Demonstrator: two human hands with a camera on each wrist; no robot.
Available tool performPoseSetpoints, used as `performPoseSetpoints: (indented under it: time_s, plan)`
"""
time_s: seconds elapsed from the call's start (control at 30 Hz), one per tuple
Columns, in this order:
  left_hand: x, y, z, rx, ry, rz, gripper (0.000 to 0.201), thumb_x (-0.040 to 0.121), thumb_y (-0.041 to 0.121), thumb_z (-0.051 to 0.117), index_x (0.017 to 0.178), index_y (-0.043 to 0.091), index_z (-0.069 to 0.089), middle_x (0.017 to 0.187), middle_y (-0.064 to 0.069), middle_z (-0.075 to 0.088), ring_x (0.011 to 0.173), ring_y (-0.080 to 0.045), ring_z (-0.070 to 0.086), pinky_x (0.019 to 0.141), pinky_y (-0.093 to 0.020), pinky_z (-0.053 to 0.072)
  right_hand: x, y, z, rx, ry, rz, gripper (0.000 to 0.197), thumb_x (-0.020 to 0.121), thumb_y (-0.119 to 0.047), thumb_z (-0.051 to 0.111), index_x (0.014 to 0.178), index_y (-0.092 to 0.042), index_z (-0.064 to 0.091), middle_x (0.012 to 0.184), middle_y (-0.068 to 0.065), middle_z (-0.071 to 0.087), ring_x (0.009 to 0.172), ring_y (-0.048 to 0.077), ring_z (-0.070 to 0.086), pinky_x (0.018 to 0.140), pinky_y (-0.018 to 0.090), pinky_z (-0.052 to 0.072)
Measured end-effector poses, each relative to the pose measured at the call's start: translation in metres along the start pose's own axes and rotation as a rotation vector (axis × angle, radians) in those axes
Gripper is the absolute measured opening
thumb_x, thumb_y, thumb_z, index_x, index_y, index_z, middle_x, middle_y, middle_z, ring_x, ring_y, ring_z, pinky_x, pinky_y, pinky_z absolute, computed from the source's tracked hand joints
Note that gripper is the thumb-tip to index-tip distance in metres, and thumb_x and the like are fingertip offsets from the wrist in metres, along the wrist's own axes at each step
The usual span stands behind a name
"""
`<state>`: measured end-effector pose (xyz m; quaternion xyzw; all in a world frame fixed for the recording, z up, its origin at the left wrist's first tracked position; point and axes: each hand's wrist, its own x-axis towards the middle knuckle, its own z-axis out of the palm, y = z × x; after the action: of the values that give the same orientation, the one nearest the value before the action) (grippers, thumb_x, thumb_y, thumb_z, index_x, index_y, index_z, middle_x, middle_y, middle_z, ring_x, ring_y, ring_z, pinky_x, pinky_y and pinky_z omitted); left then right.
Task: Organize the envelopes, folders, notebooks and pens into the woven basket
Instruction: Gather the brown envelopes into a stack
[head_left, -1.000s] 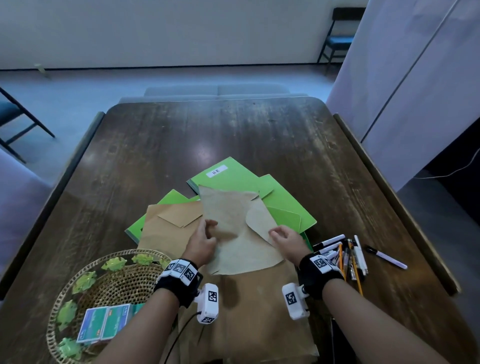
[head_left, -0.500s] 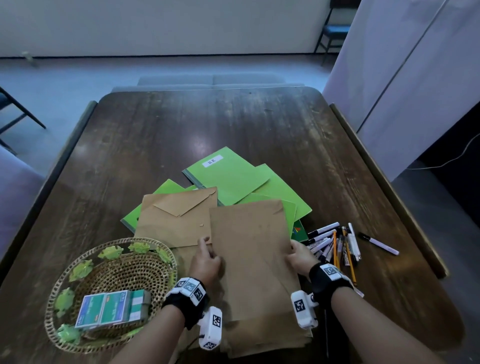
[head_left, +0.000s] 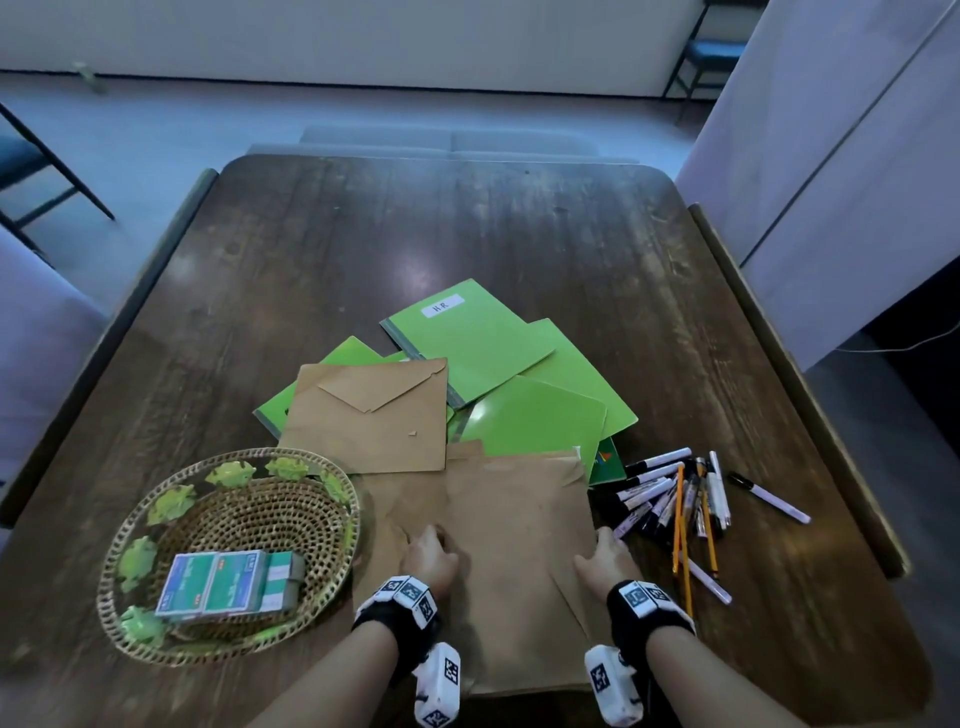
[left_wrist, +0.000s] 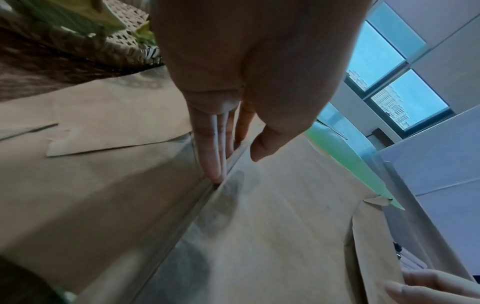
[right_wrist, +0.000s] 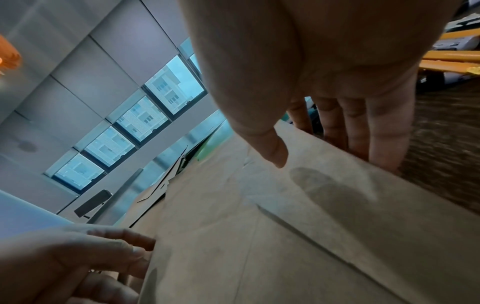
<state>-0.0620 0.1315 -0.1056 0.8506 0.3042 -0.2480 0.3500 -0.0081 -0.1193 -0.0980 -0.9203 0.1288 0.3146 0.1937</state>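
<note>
A large brown envelope (head_left: 519, 545) lies flat on top of other brown envelopes at the table's near edge. My left hand (head_left: 428, 558) touches its left edge; in the left wrist view the straight fingers (left_wrist: 213, 156) tuck against that edge with the thumb hovering above. On the other side my right hand (head_left: 602, 558) stands at the right edge, fingers (right_wrist: 384, 148) straight down beside it and thumb over the paper. The woven basket (head_left: 130, 525) sits to the left. Another brown envelope (head_left: 374, 415) and green folders (head_left: 467, 338) lie beyond, and pens and pencils (head_left: 670, 499) are heaped to the right.
A green and blue box (head_left: 234, 579) lies inside the basket. One pen (head_left: 769, 496) lies apart at the far right. A green notebook (head_left: 608, 462) peeks from under the folders. The table (head_left: 467, 234) has raised side rails; a chair stands beyond its far edge.
The crumpled envelope has been flattened and drawn toward me onto the near stack. Both hands slid back along its sides. The head view has tilted.
</note>
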Motion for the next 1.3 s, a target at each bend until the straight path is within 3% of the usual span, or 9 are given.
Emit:
performPoseSetpoints:
  time_s: [0.2, 0.43, 0.57, 0.7, 0.83, 0.93, 1.03, 1.2, 1.3]
  plan:
    - [0.001, 0.009, -0.004, -0.004, -0.023, 0.009, 0.013, 0.088, 0.019, 0.054, 0.100, 0.024, 0.053, 0.112, -0.001, 0.067, 0.106, -0.023, 0.061, 0.081, -0.022, 0.033, 0.010, 0.000, -0.013, -0.043, -0.039, -0.003, 0.040, 0.092, -0.027, 0.056, 0.125, -0.010, 0.045, 0.131, 0.015, 0.055, 0.118, 0.032, 0.056, 0.091, 0.034, 0.046]
    - [0.012, 0.022, -0.010, -0.040, -0.062, 0.064, 0.008, 0.088, 0.024, 0.058, 0.094, 0.029, 0.056, 0.100, 0.004, 0.066, 0.093, -0.020, 0.064, 0.085, -0.028, 0.050, 0.023, 0.003, -0.024, 0.003, 0.006, 0.033, 0.045, 0.090, -0.030, 0.057, 0.129, -0.009, 0.046, 0.133, 0.015, 0.051, 0.116, 0.033, 0.055, 0.092, 0.038, 0.048]
    - [0.030, 0.034, -0.024, -0.052, 0.046, 0.034, 0.009, 0.086, 0.024, 0.057, 0.091, 0.024, 0.064, 0.098, 0.000, 0.071, 0.096, -0.023, 0.066, 0.086, -0.032, 0.053, 0.022, -0.018, -0.032, -0.107, 0.197, -0.020, 0.060, 0.088, -0.032, 0.059, 0.140, -0.013, 0.039, 0.142, 0.013, 0.039, 0.127, 0.032, 0.045, 0.098, 0.039, 0.042]
    - [0.047, 0.045, -0.052, -0.079, 0.112, -0.007, 0.017, 0.092, 0.029, 0.055, 0.104, 0.020, 0.065, 0.106, -0.004, 0.071, 0.100, -0.028, 0.063, 0.083, -0.030, 0.047, 0.025, -0.072, -0.047, -0.155, 0.311, -0.236, 0.050, 0.090, -0.033, 0.056, 0.135, -0.016, 0.044, 0.135, 0.011, 0.045, 0.123, 0.026, 0.047, 0.103, 0.039, 0.041]
    - [0.070, 0.044, -0.078, -0.292, 0.182, -0.130, 0.019, 0.094, 0.031, 0.055, 0.108, 0.017, 0.056, 0.116, -0.012, 0.067, 0.107, -0.032, 0.062, 0.080, -0.029, 0.043, 0.040, -0.143, -0.054, -0.208, 0.267, -0.474, 0.036, 0.096, -0.033, 0.052, 0.130, -0.020, 0.052, 0.129, 0.002, 0.051, 0.117, 0.019, 0.049, 0.103, 0.036, 0.037]
    - [0.081, 0.033, -0.088, -0.434, 0.205, -0.220, 0.029, 0.093, 0.032, 0.056, 0.115, 0.016, 0.046, 0.120, -0.016, 0.064, 0.106, -0.036, 0.063, 0.089, -0.035, 0.050, 0.055, -0.200, -0.050, -0.228, 0.207, -0.594, 0.033, 0.096, -0.032, 0.052, 0.125, -0.018, 0.056, 0.125, 0.004, 0.055, 0.113, 0.020, 0.050, 0.099, 0.037, 0.041]
    - [0.090, 0.024, -0.104, -0.513, 0.199, -0.290, 0.043, 0.094, 0.030, 0.058, 0.128, 0.010, 0.042, 0.129, -0.019, 0.058, 0.117, -0.038, 0.057, 0.093, -0.037, 0.045, 0.069, -0.254, -0.042, -0.323, 0.174, -0.633, 0.031, 0.096, -0.035, 0.051, 0.121, -0.018, 0.059, 0.122, 0.006, 0.057, 0.113, 0.025, 0.051, 0.098, 0.040, 0.041]
    - [0.103, 0.023, -0.117, -0.632, 0.155, -0.398, 0.053, 0.089, 0.034, 0.056, 0.134, 0.015, 0.037, 0.127, -0.016, 0.059, 0.111, -0.038, 0.061, 0.094, -0.048, 0.052, 0.085, -0.320, -0.023, -0.512, 0.129, -0.674, 0.036, 0.094, -0.037, 0.051, 0.126, -0.021, 0.057, 0.131, 0.008, 0.053, 0.119, 0.028, 0.049, 0.101, 0.043, 0.039]
    - [0.109, 0.026, -0.118, -0.667, 0.142, -0.462, 0.054, 0.089, 0.032, 0.057, 0.136, 0.013, 0.038, 0.130, -0.015, 0.058, 0.115, -0.037, 0.059, 0.098, -0.041, 0.048, 0.097, -0.346, -0.007, -0.557, 0.100, -0.706, 0.040, 0.094, -0.038, 0.052, 0.131, -0.022, 0.054, 0.143, 0.007, 0.045, 0.128, 0.029, 0.043, 0.106, 0.045, 0.037]
